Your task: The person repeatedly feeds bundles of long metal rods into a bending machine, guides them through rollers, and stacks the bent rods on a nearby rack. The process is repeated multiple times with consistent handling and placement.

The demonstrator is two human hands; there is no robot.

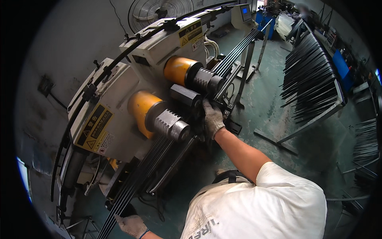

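My left hand (131, 226), in a pale knitted glove, is at the lower left, its fingers closed at the edge of a row of long thin black bars (135, 183). The bars run up under the machine's heads. My right hand (213, 119), in a soiled knitted glove, reaches into the machine below a black hexagonal block (186, 95). Its fingertips touch dark parts there, and their grip is partly hidden. Two orange cylinders, the near one (144, 110) and the far one (181, 70), carry grey toothed metal ends (169, 122) on either side of the block.
The pale machine housing (119, 99) bears warning labels, with a curved black rail (135, 42) across it. A fan (159, 14) stands behind. On the right, a rack (314, 75) holds many dark rods, its feet on the green floor (264, 105). A blurred person (304, 12) is far off.
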